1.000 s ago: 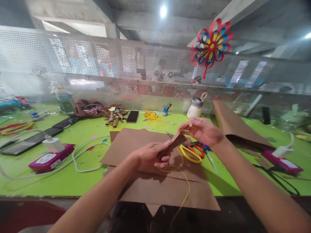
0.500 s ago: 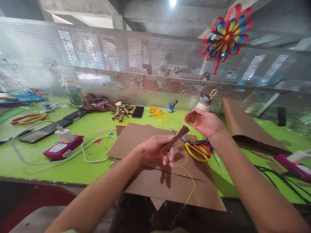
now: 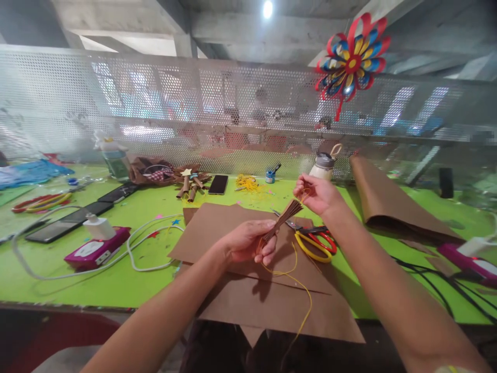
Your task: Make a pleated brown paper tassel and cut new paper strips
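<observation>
A green table (image 3: 124, 287) — perforated screen (image 3: 171, 88) behind it — concrete ceiling (image 3: 233, 28), bright lamp (image 3: 267, 9).

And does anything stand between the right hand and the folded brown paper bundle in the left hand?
No solid obstacle is visible between the right hand and the folded brown paper bundle; only thin yellow thread shows at that hand.

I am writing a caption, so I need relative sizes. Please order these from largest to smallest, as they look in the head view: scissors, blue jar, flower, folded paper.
1. Flower
2. Scissors
3. Folded paper, partly covered by the left hand
4. Blue jar
</observation>
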{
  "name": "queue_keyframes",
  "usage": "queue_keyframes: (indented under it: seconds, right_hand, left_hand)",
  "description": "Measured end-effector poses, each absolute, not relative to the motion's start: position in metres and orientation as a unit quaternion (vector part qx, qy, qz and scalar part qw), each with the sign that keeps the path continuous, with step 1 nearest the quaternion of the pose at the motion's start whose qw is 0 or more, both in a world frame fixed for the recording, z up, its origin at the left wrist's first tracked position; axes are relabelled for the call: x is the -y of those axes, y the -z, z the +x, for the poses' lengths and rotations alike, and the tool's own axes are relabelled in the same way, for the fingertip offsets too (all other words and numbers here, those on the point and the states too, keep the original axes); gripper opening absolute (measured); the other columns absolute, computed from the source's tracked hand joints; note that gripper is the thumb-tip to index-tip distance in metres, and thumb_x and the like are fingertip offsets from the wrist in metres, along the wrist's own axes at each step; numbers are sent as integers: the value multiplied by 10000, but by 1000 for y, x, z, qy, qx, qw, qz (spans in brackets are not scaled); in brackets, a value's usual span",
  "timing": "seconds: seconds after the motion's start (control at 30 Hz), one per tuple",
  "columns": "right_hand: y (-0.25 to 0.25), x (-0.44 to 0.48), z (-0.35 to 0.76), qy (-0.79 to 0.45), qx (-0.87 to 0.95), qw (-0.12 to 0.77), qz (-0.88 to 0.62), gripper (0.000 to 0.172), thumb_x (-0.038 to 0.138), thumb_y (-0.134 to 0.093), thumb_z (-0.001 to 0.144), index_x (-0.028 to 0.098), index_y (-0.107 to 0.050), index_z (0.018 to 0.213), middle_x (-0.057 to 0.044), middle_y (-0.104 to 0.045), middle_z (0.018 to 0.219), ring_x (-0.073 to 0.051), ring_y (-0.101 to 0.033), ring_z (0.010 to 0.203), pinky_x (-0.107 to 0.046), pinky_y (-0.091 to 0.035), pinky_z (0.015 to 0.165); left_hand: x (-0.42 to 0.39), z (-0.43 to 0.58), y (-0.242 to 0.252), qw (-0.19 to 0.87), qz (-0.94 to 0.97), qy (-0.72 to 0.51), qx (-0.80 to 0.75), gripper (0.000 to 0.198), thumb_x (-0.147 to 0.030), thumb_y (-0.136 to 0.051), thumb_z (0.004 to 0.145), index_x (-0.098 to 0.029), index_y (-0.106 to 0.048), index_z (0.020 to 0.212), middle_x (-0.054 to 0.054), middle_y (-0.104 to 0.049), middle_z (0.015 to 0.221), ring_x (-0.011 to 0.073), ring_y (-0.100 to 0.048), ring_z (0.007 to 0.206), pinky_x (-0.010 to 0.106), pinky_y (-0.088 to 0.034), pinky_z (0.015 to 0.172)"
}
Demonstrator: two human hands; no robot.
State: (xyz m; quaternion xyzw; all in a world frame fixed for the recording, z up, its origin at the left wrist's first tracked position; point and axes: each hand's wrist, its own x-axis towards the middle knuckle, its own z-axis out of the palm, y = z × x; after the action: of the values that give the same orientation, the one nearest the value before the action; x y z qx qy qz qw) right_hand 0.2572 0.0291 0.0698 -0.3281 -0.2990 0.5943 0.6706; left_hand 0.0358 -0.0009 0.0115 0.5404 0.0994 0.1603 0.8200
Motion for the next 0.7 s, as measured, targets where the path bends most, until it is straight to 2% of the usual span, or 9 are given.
queue_keyframes:
  seconds: [0.13,0.33,0.53,0.7]
  right_hand:
    - [-73,-28,260,-601,330,647,-335,188,134,-522,862,183,-468,689,40,-449,524,-52,-387,406,-169,-368,400]
    - [-81,-28,266,-593,353,639,-339,183,131,-519,841,186,-443,683,58,-400,487,-53,-325,374,-173,-275,367]
    - [-84,-28,266,-584,350,655,-329,186,120,-514,821,183,-437,664,64,-395,470,-44,-275,352,-177,-235,356]
    - [-81,-27,267,-570,346,670,-326,183,124,-527,803,185,-435,657,70,-376,465,-42,-261,346,-177,-227,351]
  left_hand:
    - [0,38,-9,810,544,-188,-112,244,-372,-489,911,-176,-430,778,-29,-521,490,106,-506,378,178,-280,368]
    - [3,40,-14,801,551,-208,-112,227,-330,-508,912,-178,-405,779,-81,-390,469,47,-336,344,171,-155,357]
    - [7,42,-18,777,574,-215,-140,293,-355,-502,918,-188,-345,736,-96,-325,482,32,-288,359,174,-135,389]
    - [12,45,-22,766,578,-229,-161,306,-364,-522,905,-192,-330,739,-111,-290,481,23,-178,376,169,-84,394]
